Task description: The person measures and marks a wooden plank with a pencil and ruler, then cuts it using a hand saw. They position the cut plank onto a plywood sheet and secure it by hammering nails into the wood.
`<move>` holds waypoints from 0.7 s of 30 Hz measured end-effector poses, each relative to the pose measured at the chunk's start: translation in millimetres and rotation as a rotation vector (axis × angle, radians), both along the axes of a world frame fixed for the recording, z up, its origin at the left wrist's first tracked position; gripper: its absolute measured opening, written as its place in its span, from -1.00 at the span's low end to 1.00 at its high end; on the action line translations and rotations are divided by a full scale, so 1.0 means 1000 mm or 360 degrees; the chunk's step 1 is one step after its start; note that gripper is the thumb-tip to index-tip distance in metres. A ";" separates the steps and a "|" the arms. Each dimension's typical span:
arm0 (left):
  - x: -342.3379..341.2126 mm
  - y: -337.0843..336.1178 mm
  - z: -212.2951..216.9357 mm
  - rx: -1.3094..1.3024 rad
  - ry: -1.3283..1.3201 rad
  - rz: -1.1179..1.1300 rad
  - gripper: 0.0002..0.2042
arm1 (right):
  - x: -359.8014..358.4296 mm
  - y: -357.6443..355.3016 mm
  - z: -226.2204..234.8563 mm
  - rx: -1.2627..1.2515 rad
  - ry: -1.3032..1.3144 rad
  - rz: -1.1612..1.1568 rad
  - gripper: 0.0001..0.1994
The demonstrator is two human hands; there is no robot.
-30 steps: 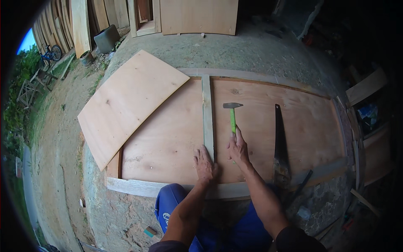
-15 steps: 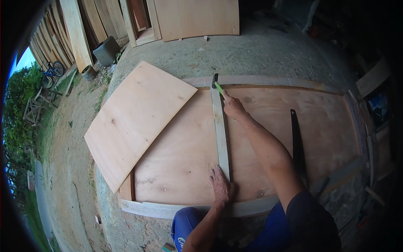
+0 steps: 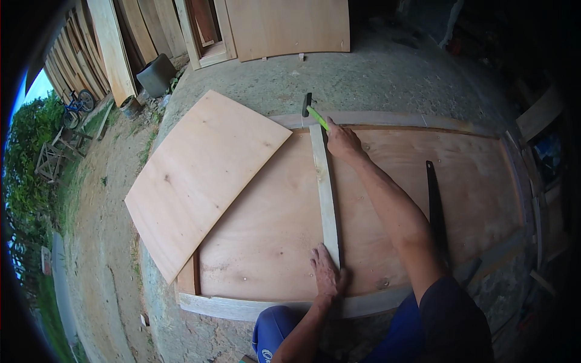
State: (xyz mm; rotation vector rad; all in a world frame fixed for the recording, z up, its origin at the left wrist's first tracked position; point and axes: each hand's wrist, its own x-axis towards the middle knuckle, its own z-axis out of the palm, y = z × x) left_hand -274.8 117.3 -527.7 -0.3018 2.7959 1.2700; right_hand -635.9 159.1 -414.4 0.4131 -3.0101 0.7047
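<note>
My right hand (image 3: 345, 144) is closed around the lime-green handle of a hammer (image 3: 318, 118). The dark hammer head is raised above the far rail, close to the far end of a wooden crossbar (image 3: 325, 187). That crossbar spans a large wooden frame (image 3: 242, 307) backed by a plywood sheet (image 3: 260, 242). At its near end, my left hand (image 3: 327, 273) rests on the bar with its fingers stretched out and slightly apart. A loose plywood panel (image 3: 203, 175) lies tilted across the frame's left end.
A dark handsaw (image 3: 435, 209) lies on the plywood beside my right forearm. Another plywood sheet (image 3: 290, 27) stands upright at the back, near a grey container (image 3: 156, 75) and leaning boards (image 3: 118, 51). Bare earth and a blue bicycle (image 3: 78, 103) are at the left.
The hammer head has lifted off the crossbar's far end. My left hand stays on the near end. The whole view has shifted slightly.
</note>
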 end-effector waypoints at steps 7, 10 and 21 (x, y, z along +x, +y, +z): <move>0.000 0.000 -0.003 -0.0026 -0.0018 0.0071 -0.07 | 0.024 0.003 -0.001 0.0087 -0.0044 -0.0001 -0.35; 0.006 0.005 -0.005 -0.0036 -0.0013 0.0055 -0.08 | 0.008 0.004 -0.004 0.0164 -0.0015 0.0048 -0.34; 0.002 -0.001 -0.015 -0.0098 0.0073 0.0062 -0.05 | 0.003 0.008 -0.003 0.0110 -0.0086 0.0030 -0.39</move>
